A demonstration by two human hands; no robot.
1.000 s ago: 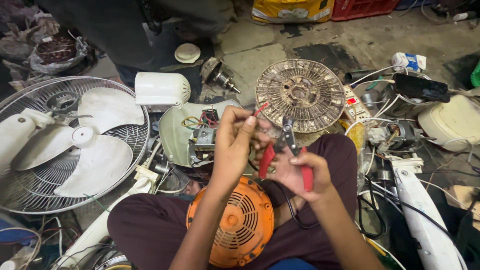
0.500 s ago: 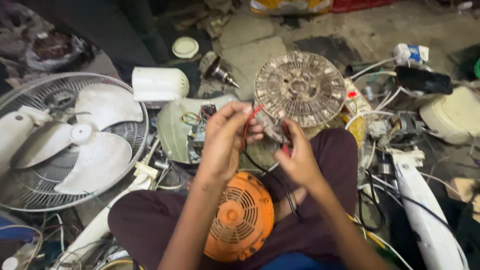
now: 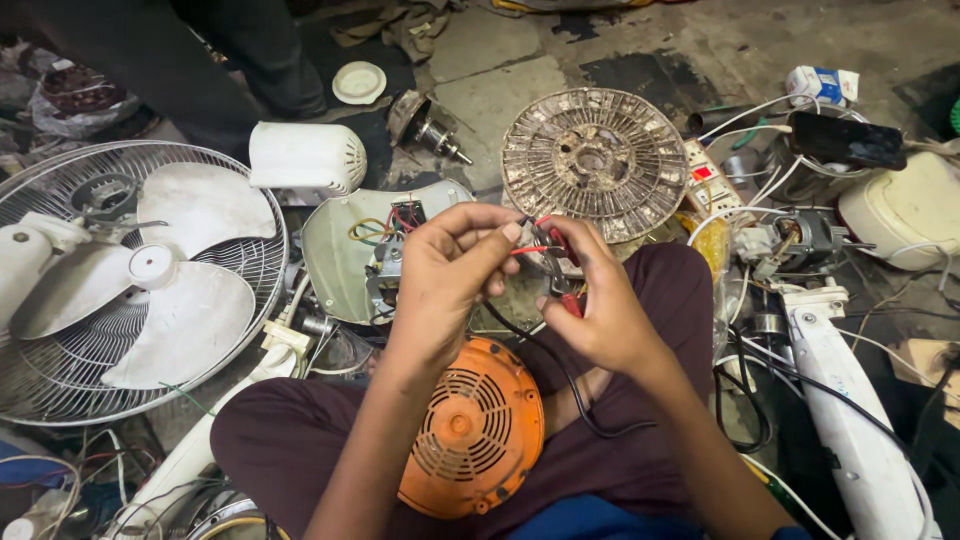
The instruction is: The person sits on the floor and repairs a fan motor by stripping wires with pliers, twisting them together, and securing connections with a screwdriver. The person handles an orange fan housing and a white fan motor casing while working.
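While the left hand [image 3: 450,270] pinches a red wire [image 3: 528,249], the right hand [image 3: 600,305] grips red-handled pliers [image 3: 562,262].

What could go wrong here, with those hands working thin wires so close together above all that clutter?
The left hand pinches a thin red wire beside the red-handled cutters in the right hand, so a slip might nick a finger. The orange motor cover lies loose on the lap and could roll off. The black cable might snag.

A small white-and-blue cardboard box [image 3: 822,85] lies on the floor at the upper right. Just below it rests a flat black phone [image 3: 848,141] with a dark screen, lying on white cables.
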